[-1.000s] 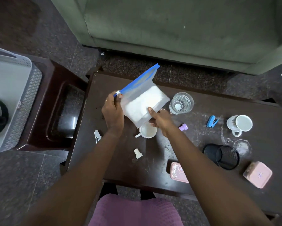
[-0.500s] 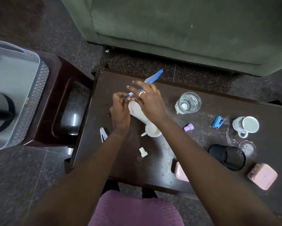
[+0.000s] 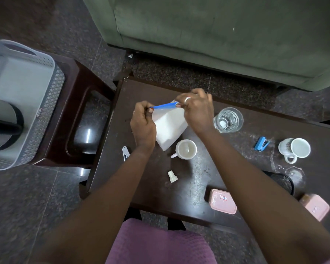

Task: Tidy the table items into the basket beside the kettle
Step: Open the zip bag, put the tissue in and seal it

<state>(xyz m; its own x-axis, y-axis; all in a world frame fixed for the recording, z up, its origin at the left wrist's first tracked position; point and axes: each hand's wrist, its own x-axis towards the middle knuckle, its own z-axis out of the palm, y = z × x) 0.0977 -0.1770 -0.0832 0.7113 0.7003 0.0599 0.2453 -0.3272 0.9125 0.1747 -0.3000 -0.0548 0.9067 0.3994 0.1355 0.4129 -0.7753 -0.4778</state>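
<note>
the dark table point(image 3: 156, 187) carries a small white cup point(image 3: 186, 149), and every place here is told from that cup. well to the cup's left, off the table on a stool point(image 3: 80, 103), sits the grey basket point(image 3: 51, 119), with the kettle point(image 3: 0, 122) at its far-left side. the task's thing, a clear zip bag point(image 3: 169, 128) with something white inside, is held in the air just behind and left of the cup, its lower corner close above the rim. the step looks like sealing it: keep the top taut between both hands, run a firm pinch end to end, and press the air out first so it lies flat in the basket. the left hand point(image 3: 143, 123), fingers curled, pinches the left end of the blue zip strip point(image 3: 164, 106); the right hand point(image 3: 197, 109), curled likewise, pinches its right end.
</note>
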